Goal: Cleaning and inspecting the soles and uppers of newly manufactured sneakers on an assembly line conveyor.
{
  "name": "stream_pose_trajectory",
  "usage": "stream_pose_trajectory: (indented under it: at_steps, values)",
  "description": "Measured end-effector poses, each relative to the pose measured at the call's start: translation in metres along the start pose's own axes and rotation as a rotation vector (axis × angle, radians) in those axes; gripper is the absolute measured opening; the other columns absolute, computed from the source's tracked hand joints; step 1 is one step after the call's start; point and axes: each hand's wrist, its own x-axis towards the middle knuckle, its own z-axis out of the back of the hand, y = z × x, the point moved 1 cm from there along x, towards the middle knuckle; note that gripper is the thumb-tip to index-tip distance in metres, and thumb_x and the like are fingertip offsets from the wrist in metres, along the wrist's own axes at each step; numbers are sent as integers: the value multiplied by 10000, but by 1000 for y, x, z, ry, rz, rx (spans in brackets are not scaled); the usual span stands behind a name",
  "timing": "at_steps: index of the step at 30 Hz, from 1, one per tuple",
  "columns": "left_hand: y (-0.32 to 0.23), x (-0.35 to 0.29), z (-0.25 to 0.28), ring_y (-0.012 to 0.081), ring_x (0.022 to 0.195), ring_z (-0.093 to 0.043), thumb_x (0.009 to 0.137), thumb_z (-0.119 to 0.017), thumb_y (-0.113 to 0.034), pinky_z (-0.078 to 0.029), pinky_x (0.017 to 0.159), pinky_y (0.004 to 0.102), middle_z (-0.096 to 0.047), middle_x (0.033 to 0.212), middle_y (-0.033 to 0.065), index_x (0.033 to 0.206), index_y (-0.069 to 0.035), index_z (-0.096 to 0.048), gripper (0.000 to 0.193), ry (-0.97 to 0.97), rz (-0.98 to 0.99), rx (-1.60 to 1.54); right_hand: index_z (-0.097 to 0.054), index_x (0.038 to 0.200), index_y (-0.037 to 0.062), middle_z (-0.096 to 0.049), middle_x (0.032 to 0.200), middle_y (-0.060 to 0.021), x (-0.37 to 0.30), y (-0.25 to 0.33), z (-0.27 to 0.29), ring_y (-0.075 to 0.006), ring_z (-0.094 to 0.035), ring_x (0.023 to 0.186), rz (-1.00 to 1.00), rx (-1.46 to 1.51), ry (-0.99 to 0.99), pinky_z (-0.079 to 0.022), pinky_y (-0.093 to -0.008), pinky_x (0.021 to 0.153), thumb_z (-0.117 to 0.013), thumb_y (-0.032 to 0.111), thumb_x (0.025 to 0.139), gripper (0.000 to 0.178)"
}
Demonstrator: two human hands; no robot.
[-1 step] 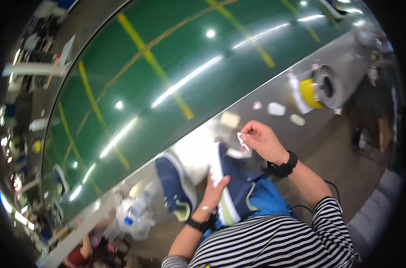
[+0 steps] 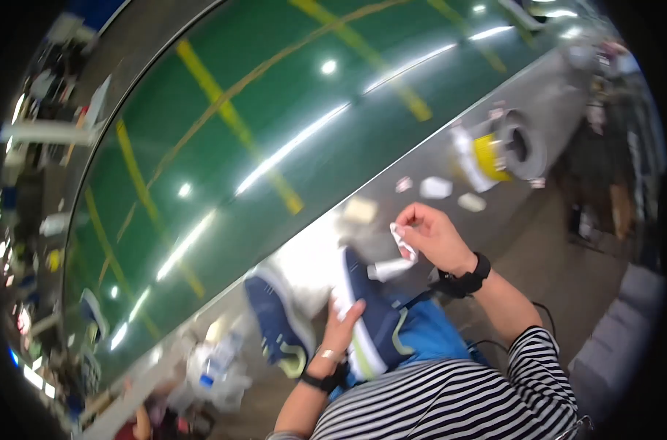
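Note:
A navy sneaker (image 2: 374,315) with a white and pale green sole lies tilted against my lap. My left hand (image 2: 341,323) is closed around its sole edge, thumb over the side. To the right of its toe, my right hand (image 2: 435,238) pinches a crumpled white strip (image 2: 401,238), perhaps cloth or paper, apart from the shoe. A broader white piece (image 2: 392,269) hangs just below those fingers; whether the two are joined I cannot tell. The matching navy sneaker (image 2: 275,315) rests to the left, untouched.
A green conveyor belt (image 2: 223,158) with yellow lines runs behind a metal ledge. On the ledge are a cream block (image 2: 360,210), a white pad (image 2: 436,188) and a grey-and-yellow spool (image 2: 528,150). A bottle in a clear bag (image 2: 216,374) sits left; another person (image 2: 139,425) is beyond.
The surroundings have shifted left and slightly down in the picture. Relative to the held sneaker, my right hand has moved right with the white strip. My left hand keeps its hold.

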Motion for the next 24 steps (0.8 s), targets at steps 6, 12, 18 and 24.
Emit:
stream_pose_trajectory:
  at_steps: [6, 12, 18, 24]
  values:
    - [15, 7, 20, 203, 1042, -476, 789, -631, -244, -379, 898, 302, -490, 1176, 124, 1258, 42, -368, 609, -4, -21, 9, -597, 845, 36, -611, 796, -55, -40, 69, 143, -118, -578, 750, 354, -786, -638, -451, -257, 685, -596, 86, 795, 71]
    - [0, 4, 3, 225, 1056, -474, 794, -615, -234, -373, 917, 313, -481, 1187, 142, 1283, 41, -333, 628, -16, -45, -25, -616, 778, 42, -597, 815, -168, -20, 86, 215, -338, -583, 800, 359, -1370, -885, -463, -391, 700, -576, 77, 757, 57]
    - [5, 4, 4, 240, 998, -523, 806, -597, -295, -430, 874, 330, -507, 1151, 139, 1273, 31, -348, 621, -69, -31, -28, -623, 746, 41, -586, 810, -168, -2, 79, 229, -353, -584, 782, 216, -1547, -842, -467, -423, 694, -562, 64, 731, 67]
    - [6, -2, 8, 233, 964, -537, 800, -610, -312, -444, 851, 331, -517, 1128, 145, 1254, 45, -360, 629, -128, -15, 8, -626, 736, 48, -585, 814, -176, 2, 67, 234, -360, -583, 782, 269, -1520, -832, -468, -427, 693, -559, 53, 714, 71]
